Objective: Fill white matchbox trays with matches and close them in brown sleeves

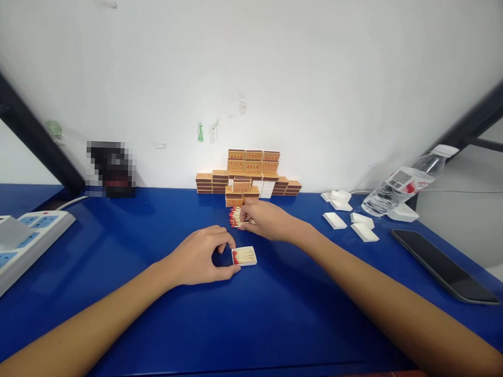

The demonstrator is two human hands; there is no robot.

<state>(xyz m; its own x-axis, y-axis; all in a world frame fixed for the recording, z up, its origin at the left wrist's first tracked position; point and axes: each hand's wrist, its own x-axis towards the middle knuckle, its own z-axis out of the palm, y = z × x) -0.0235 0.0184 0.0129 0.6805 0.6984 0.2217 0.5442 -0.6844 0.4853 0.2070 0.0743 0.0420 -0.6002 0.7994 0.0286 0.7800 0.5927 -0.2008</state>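
My left hand [205, 255] steadies a small white matchbox tray [251, 261] on the blue table, its thumb at the near left corner and forefinger at the far left one. Several red-tipped matches [243, 257] lie side by side in that tray. Beyond it, my right hand [265, 218] has its fingertips pinched into a loose pile of matches [234, 216]; the fingers partly cover the pile, so how many they grip is hidden. Just behind the pile, orange and brown matchboxes [253, 166] are stacked against the wall.
Several white trays [364, 232] lie at the right, beside a tilted water bottle [406, 183] and a black phone [442, 264]. A white power strip [48, 225] runs along the left edge. A blurred dark object [114, 170] stands by the wall.
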